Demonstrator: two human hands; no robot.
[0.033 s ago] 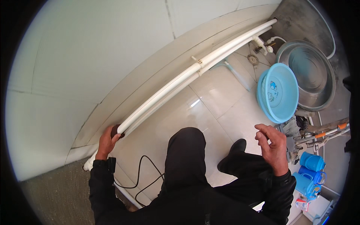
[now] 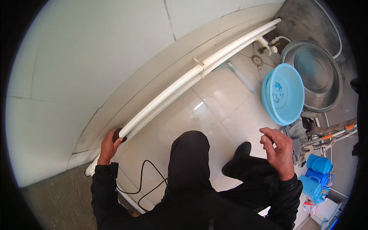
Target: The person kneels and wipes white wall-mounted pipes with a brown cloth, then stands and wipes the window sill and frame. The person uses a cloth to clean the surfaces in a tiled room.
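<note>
My left hand is closed around the near left part of a white pipe. Between its fingers and the pipe sits a small dark brown pad, mostly covered by the hand, so I cannot tell if it is cloth or sponge. A second, thinner white pipe runs alongside, low by the wall. Over my right leg, my right hand hangs in the air with fingers loosely bent and a gap between thumb and forefinger. Nothing shows in it.
Stacked light blue basins and a large metal basin stand at the right. A squeegee lies near the floor drain. Blue jugs and long-handled tools crowd the right edge. A black cable loops beside my left arm.
</note>
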